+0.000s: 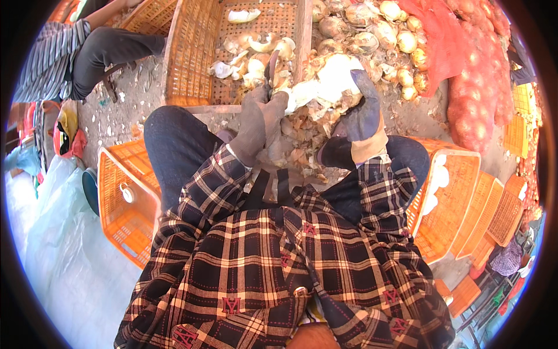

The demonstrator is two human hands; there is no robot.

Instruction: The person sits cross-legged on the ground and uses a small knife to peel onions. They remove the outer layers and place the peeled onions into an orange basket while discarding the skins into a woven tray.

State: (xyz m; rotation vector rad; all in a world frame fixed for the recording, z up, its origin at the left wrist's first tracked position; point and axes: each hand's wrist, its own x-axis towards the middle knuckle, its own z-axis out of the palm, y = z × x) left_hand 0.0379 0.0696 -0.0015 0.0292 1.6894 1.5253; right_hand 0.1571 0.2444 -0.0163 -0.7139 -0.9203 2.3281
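My left hand (260, 118), in a dark, dirty glove, is closed around what looks like a small knife (272, 67), its narrow blade pointing away from me. Beside it, my right hand (367, 109), in a blue-grey and tan glove, holds a partly peeled onion (333, 78). The bared side of the onion is white and overexposed, and brown papery skin hangs from its lower part. The two hands are close together above the ground between my knees. Loose onion skins (301, 135) lie below them.
An orange plastic crate (192, 56) holding onion peelings (257, 65) stands ahead. Unpeeled onions (366, 41) and red mesh sacks (473, 87) lie to the right. More crates (128, 200) flank my legs; one crate (453, 196) contains white onions. A seated person (109, 56) is at upper left.
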